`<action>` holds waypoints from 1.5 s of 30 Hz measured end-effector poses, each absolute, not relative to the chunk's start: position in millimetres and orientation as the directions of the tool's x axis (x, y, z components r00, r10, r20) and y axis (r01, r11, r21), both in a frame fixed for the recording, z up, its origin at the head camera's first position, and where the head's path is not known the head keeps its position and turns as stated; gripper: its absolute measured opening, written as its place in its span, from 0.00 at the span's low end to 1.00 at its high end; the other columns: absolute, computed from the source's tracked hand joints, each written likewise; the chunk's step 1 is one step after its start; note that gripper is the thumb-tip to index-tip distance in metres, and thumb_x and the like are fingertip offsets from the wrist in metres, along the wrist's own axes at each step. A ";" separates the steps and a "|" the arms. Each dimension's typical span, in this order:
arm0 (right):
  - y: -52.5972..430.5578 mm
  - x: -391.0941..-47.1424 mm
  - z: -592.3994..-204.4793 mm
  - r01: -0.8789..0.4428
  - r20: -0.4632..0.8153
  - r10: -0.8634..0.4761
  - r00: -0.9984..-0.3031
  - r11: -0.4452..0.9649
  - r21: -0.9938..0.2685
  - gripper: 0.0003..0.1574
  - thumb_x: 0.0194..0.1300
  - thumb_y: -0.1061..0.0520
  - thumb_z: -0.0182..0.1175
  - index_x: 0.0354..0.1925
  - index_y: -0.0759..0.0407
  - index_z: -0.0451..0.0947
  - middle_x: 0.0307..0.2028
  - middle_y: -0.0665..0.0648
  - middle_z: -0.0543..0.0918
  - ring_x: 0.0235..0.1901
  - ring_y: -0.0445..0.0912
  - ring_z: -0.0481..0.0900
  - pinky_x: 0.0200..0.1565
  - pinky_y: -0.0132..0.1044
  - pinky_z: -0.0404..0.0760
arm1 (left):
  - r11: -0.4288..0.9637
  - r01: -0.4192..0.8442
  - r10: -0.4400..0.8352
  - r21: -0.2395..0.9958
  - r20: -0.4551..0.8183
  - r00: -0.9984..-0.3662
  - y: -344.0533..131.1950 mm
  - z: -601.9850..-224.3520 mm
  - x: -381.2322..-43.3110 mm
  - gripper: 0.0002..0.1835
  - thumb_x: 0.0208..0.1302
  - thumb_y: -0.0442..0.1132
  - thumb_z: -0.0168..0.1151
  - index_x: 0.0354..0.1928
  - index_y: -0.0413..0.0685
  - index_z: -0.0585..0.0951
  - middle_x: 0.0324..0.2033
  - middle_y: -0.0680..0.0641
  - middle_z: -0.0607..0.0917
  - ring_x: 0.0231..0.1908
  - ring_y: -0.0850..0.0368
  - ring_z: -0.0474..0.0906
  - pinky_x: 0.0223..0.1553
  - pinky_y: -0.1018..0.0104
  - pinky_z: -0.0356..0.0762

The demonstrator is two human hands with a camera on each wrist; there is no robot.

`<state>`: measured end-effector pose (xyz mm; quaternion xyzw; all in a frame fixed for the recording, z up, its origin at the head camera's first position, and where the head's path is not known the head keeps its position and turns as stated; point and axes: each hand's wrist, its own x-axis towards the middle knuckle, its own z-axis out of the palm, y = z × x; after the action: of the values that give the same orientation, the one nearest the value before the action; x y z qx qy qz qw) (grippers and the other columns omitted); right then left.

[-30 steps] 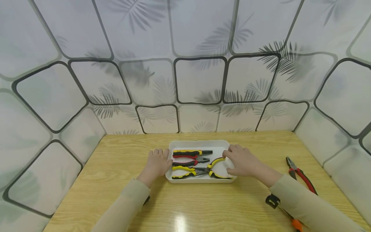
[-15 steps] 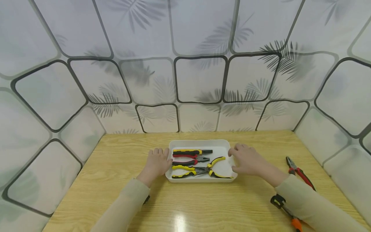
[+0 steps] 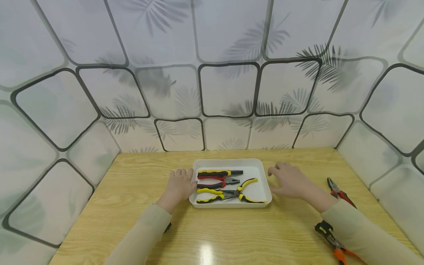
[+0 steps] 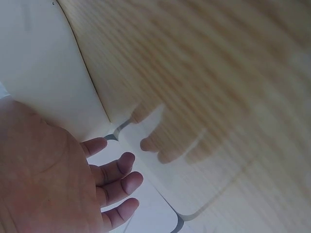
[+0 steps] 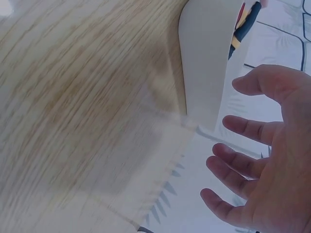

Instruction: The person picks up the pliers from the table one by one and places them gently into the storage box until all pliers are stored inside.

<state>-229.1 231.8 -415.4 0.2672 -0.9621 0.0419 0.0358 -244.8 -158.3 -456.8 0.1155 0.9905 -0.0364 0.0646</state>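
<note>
A white tray (image 3: 263,184) lies on the wooden table, holding several pliers. At the back is a yellow-and-black pair of pliers (image 3: 215,173); in front of it lie red-and-black pliers (image 3: 212,186). Nearest me, two yellow-handled pliers (image 3: 245,198) lie head to head, their metal ends overlapping. My left hand (image 3: 179,187) rests at the tray's left end, thumb at the rim; its fingers extend loosely beside the tray wall in the left wrist view. My right hand (image 3: 290,181) is just right of the tray, apart from it, fingers spread and holding nothing.
Red-and-black pliers (image 3: 336,189) lie on the table at the right. Orange-handled pliers (image 3: 339,254) lie nearer me, partly under the right sleeve (image 3: 357,235). Patterned fabric walls (image 3: 228,92) stand behind and at both sides.
My right hand has drawn back to the right, from over the tray's right rim to beside it. The left hand and the pliers in the tray have stayed in place.
</note>
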 end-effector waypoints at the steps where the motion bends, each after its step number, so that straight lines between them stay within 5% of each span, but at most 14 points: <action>1: 233.0 -229.5 -415.4 -0.516 0.092 -0.510 -0.855 0.854 -0.064 0.22 0.61 0.46 0.73 0.49 0.53 0.81 0.41 0.57 0.79 0.39 0.52 0.77 0.35 0.51 0.77 | 0.971 0.233 0.223 -0.060 -0.141 -0.965 -158.3 -457.2 -245.4 0.31 0.83 0.55 0.48 0.75 0.40 0.66 0.62 0.32 0.78 0.68 0.34 0.72 0.73 0.36 0.65; 34: 262.1 -222.6 -417.1 -0.408 0.017 -0.409 -0.912 0.908 -0.096 0.21 0.63 0.49 0.70 0.53 0.55 0.81 0.43 0.60 0.80 0.40 0.56 0.78 0.36 0.56 0.78 | 0.972 0.231 0.223 -0.043 -0.145 -0.964 -157.8 -453.0 -244.4 0.31 0.83 0.55 0.47 0.75 0.40 0.65 0.63 0.31 0.77 0.69 0.33 0.70 0.74 0.35 0.62; 45: 272.8 -220.6 -421.4 -0.392 0.026 -0.392 -0.920 0.913 -0.114 0.22 0.63 0.49 0.71 0.52 0.56 0.81 0.43 0.60 0.80 0.39 0.55 0.77 0.31 0.49 0.75 | 0.971 0.236 0.231 -0.023 -0.141 -0.963 -158.3 -452.2 -241.4 0.31 0.83 0.54 0.48 0.74 0.39 0.66 0.62 0.31 0.78 0.68 0.33 0.71 0.72 0.35 0.64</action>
<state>-220.6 272.8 -421.4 0.2006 -0.9779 0.0584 0.0015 -241.4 -158.3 -452.2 0.1178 0.9905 -0.0197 0.0687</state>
